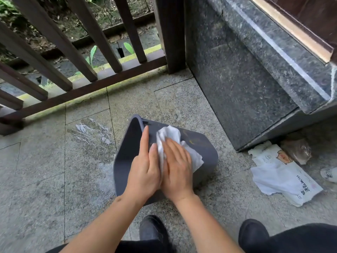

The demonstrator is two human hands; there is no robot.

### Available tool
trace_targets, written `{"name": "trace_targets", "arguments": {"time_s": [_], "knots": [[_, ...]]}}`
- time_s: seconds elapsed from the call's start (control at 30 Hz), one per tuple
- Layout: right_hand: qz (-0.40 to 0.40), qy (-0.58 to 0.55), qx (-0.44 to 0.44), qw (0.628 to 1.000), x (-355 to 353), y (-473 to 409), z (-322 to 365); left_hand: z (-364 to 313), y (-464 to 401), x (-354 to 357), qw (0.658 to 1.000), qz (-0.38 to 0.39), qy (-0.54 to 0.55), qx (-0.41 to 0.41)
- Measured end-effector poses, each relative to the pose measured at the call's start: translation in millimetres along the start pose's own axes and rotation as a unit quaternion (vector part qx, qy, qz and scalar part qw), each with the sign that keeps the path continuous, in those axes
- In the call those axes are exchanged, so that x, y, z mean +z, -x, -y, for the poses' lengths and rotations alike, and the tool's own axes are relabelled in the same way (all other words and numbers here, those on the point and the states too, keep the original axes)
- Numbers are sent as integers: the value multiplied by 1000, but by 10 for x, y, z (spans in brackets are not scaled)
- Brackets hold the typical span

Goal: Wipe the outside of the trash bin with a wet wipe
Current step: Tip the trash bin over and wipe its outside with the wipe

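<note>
A dark grey trash bin [202, 143] lies on its side on the stone floor, its mouth facing left. A white wet wipe [171, 134] is spread over its upper outer wall. My right hand [177, 172] presses flat on the wipe with straight fingers. My left hand [145, 167] rests on the bin by its rim, fingers straight, touching the wipe's left edge and lying against my right hand.
A white wet-wipe pack [284, 178] and a crumpled plastic bag [297, 150] lie on the floor to the right, below a dark granite block [242, 84]. A brown wooden railing [87, 57] runs behind. A wet patch [93, 132] marks the floor on the left. My black shoes [252, 234] are below.
</note>
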State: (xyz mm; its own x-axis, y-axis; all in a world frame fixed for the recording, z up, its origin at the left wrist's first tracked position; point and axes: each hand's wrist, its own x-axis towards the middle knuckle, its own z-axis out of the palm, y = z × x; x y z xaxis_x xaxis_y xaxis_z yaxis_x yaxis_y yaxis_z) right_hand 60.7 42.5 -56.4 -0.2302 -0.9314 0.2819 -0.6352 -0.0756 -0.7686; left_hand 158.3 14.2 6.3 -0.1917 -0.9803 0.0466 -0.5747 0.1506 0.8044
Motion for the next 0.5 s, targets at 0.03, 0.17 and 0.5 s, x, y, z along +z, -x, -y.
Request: {"name": "trace_targets", "arguments": {"time_s": [0.03, 0.17, 0.5], "knots": [[-12, -1, 36, 999, -43, 11, -137, 6, 7, 20, 1000, -1, 0, -9], [-45, 5, 243, 969, -171, 64, -602, 61, 64, 27, 999, 8, 5, -36], [-35, -16, 165, 986, 5, 273, -233, 108, -293, -264, 976, 31, 119, -179]]}}
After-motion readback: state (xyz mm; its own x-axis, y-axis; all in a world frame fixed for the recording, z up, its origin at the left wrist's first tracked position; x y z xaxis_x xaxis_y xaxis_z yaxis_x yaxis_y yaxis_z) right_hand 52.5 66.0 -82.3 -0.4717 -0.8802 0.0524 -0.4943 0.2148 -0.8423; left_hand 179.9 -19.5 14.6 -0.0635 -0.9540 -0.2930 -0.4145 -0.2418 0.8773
